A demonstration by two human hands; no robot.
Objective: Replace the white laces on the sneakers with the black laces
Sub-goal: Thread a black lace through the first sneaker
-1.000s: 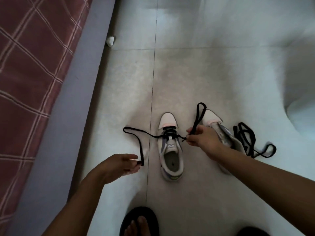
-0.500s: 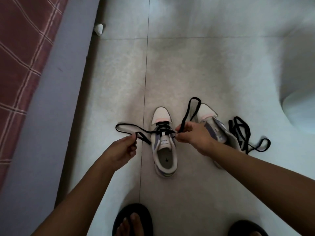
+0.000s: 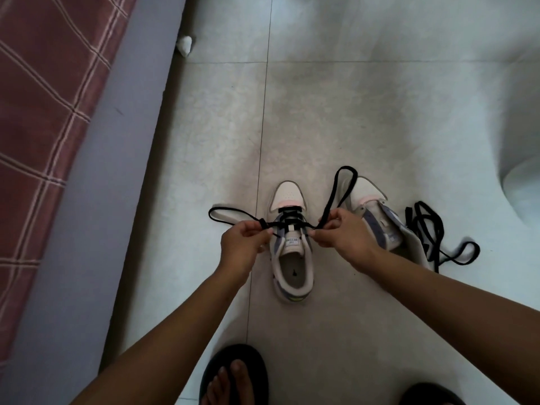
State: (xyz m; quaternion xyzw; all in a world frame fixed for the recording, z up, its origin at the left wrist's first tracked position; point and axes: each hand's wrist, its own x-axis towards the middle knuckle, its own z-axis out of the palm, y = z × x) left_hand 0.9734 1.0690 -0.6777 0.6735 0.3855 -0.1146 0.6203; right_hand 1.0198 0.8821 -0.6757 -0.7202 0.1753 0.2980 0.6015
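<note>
A white-and-lavender sneaker (image 3: 290,244) stands upright on the tiled floor (image 3: 336,118), a black lace (image 3: 287,222) threaded through its front eyelets. Beside it the second sneaker (image 3: 380,217) leans sideways, unlaced, another black lace (image 3: 432,238) tangled alongside

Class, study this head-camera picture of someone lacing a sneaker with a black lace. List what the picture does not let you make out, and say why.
- Head view: the right sneaker is half covered by the right hand, so its eyelets cannot be seen.
- Lace tips: buried inside the left hand and the right hand.
- Tongue label on the left sneaker: print too small to read.
- Pale round object: cut off by the right edge.
</note>
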